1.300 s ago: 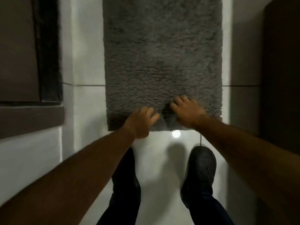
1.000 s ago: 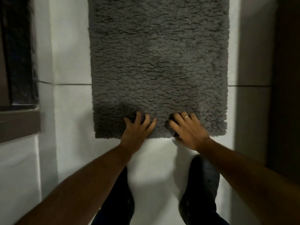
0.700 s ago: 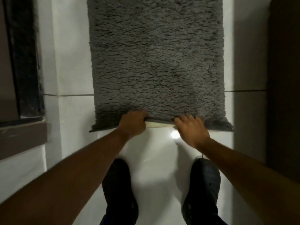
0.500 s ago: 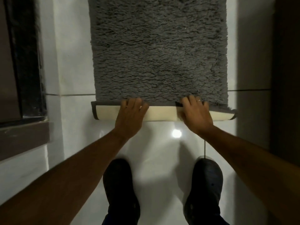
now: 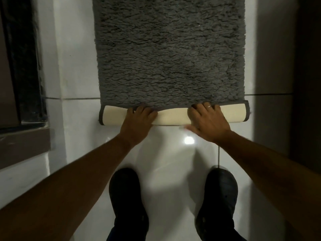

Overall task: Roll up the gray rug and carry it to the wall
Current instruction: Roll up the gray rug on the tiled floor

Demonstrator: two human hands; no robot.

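Observation:
The shaggy gray rug (image 5: 170, 54) lies flat on the white tiled floor ahead of me. Its near end is turned over into a low roll (image 5: 173, 116) that shows the cream underside with a dark gray border. My left hand (image 5: 139, 122) presses on the roll left of its middle, fingers curled over the top onto the pile. My right hand (image 5: 207, 121), with a ring on one finger, lies on the roll right of the middle, fingers over its far side.
My two dark shoes (image 5: 128, 197) (image 5: 218, 195) stand on the glossy floor just behind the roll. A dark frame and brown ledge (image 5: 24, 141) run along the left. A dark brown panel (image 5: 307, 80) borders the right. A lamp's reflection (image 5: 189, 140) shines on the tile.
Both hands lifted the rug's near edge and folded it over away from me. The flat edge has become a short roll with the cream underside up, and it has moved forward.

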